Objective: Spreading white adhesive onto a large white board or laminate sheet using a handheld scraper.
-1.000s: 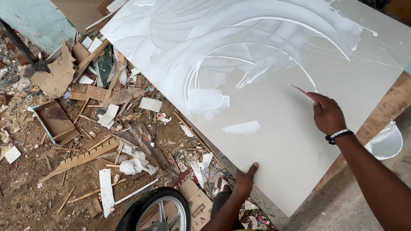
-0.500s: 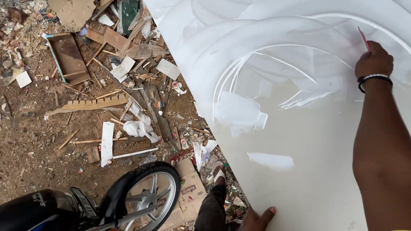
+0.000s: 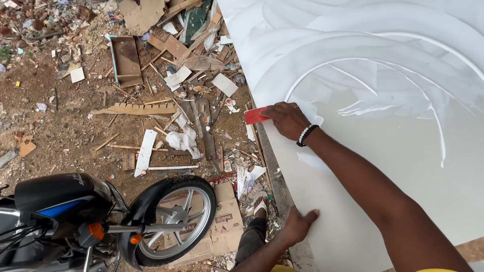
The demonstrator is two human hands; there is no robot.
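Now, red scraper pinched in right hand fingers

Flattened brown cardboard box on ground, under motorcycle wheel.

Big board: pale cream, covered up top with white swirly smears in curved streaks. Scraper in right hand: bright red. Wrist band: black with white beads. Motorbike: black seat, blue stripe, orange light, silver wheel, black tyre. Ground: brown dirt, tan wood bits, white scraps. Cardboard: light brown. Sandal: white.
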